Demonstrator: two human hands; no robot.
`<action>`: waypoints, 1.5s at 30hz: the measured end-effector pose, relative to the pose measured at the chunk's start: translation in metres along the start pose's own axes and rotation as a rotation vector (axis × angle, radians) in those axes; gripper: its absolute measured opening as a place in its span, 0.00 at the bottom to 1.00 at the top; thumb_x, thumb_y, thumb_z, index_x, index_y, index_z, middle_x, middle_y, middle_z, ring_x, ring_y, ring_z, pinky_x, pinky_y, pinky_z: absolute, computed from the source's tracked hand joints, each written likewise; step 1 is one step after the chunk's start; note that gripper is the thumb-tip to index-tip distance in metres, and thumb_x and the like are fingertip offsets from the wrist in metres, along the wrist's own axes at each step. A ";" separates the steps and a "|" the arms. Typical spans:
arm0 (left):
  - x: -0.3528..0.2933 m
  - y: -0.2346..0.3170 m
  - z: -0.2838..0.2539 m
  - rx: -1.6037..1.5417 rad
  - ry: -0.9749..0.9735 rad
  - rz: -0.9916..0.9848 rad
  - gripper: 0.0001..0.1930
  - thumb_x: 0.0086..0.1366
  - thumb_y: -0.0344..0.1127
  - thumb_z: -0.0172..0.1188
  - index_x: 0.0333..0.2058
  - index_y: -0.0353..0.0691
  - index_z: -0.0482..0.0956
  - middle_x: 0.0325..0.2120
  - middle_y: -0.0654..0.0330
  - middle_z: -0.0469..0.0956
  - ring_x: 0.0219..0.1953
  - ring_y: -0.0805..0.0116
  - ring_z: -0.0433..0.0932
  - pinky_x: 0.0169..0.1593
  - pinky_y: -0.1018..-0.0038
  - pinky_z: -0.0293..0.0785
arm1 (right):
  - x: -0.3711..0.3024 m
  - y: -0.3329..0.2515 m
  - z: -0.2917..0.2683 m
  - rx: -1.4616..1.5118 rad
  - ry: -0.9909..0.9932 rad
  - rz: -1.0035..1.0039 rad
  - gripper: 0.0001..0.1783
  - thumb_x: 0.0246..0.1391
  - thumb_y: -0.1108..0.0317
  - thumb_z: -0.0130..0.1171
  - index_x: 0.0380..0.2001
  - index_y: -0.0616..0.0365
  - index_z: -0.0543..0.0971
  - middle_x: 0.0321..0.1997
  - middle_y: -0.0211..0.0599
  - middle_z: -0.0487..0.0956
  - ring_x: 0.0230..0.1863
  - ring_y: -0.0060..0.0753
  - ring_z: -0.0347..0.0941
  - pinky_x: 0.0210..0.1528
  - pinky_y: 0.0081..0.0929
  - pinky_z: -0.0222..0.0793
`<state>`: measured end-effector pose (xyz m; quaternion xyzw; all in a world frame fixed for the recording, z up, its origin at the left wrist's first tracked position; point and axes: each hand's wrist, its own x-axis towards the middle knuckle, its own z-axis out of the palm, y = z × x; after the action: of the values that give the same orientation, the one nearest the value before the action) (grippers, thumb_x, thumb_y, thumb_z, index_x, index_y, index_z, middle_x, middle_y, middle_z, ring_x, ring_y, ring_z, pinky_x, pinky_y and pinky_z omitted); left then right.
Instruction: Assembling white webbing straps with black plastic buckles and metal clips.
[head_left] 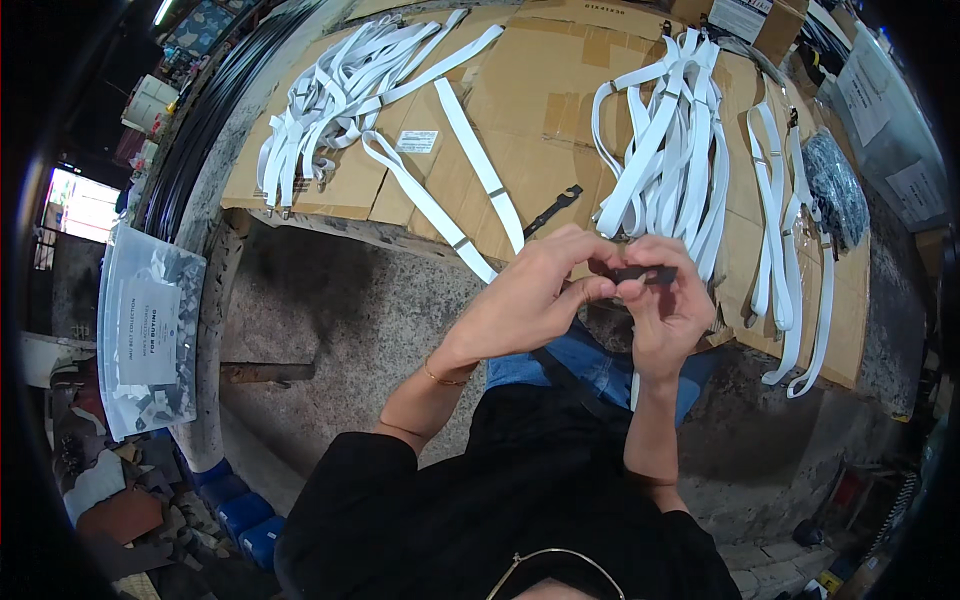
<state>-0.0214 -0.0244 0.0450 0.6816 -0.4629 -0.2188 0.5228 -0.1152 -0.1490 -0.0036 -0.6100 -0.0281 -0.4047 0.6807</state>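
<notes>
My left hand (540, 295) and my right hand (672, 315) meet in front of me at the near edge of the cardboard, fingertips pinched together. Between them is a small dark hook piece (652, 273), partly covered by the fingers. It resembles the black plastic hook (556, 211) lying on the cardboard just beyond my left hand. A loose white strap (430, 208) with a metal slider runs in toward my left wrist, and another white strap end (482, 165) lies beside it. Beyond my right hand lies a thick bundle of white straps (670, 150).
Flattened cardboard (540, 70) covers the worktable. A tangled pile of white straps (345, 85) lies far left. Several more straps (778, 220) and a plastic-wrapped bundle (836, 185) lie right. Clear bins stand left (150, 400) and far right (880, 130).
</notes>
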 end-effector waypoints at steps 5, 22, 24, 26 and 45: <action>0.001 0.001 0.005 0.109 0.111 0.022 0.09 0.54 0.23 0.56 0.36 0.31 0.73 0.31 0.52 0.74 0.38 0.54 0.70 0.41 0.67 0.67 | 0.001 -0.013 0.011 0.023 0.105 0.179 0.14 0.52 0.77 0.57 0.42 0.70 0.71 0.37 0.37 0.75 0.38 0.24 0.72 0.42 0.18 0.67; -0.013 -0.001 0.005 -0.235 0.040 -0.256 0.14 0.57 0.27 0.60 0.43 0.30 0.74 0.36 0.60 0.77 0.39 0.75 0.74 0.44 0.77 0.70 | 0.002 0.011 0.013 0.148 0.286 0.289 0.13 0.54 0.75 0.56 0.43 0.66 0.72 0.35 0.33 0.76 0.38 0.20 0.71 0.43 0.16 0.66; -0.014 -0.002 0.003 -0.138 0.077 -0.274 0.14 0.57 0.27 0.60 0.43 0.30 0.74 0.35 0.60 0.77 0.39 0.75 0.74 0.45 0.78 0.70 | 0.002 0.009 0.014 0.190 0.255 0.312 0.12 0.54 0.76 0.56 0.42 0.66 0.72 0.36 0.33 0.75 0.38 0.21 0.71 0.44 0.17 0.66; -0.014 -0.009 -0.001 -0.347 0.101 -0.288 0.14 0.58 0.26 0.59 0.44 0.29 0.73 0.34 0.60 0.77 0.39 0.76 0.74 0.45 0.78 0.70 | 0.004 0.002 0.015 0.307 0.054 0.386 0.10 0.52 0.79 0.56 0.40 0.67 0.73 0.37 0.36 0.74 0.39 0.22 0.71 0.45 0.19 0.66; -0.006 -0.015 0.013 0.236 0.283 0.139 0.11 0.54 0.24 0.57 0.39 0.31 0.75 0.25 0.50 0.76 0.25 0.54 0.76 0.28 0.70 0.71 | 0.000 0.033 0.003 0.279 0.058 0.133 0.10 0.46 0.82 0.60 0.34 0.66 0.75 0.37 0.38 0.74 0.38 0.24 0.70 0.43 0.18 0.67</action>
<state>-0.0286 -0.0257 0.0253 0.7285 -0.4531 -0.0281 0.5130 -0.0945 -0.1486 -0.0297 -0.4979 -0.0239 -0.3681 0.7848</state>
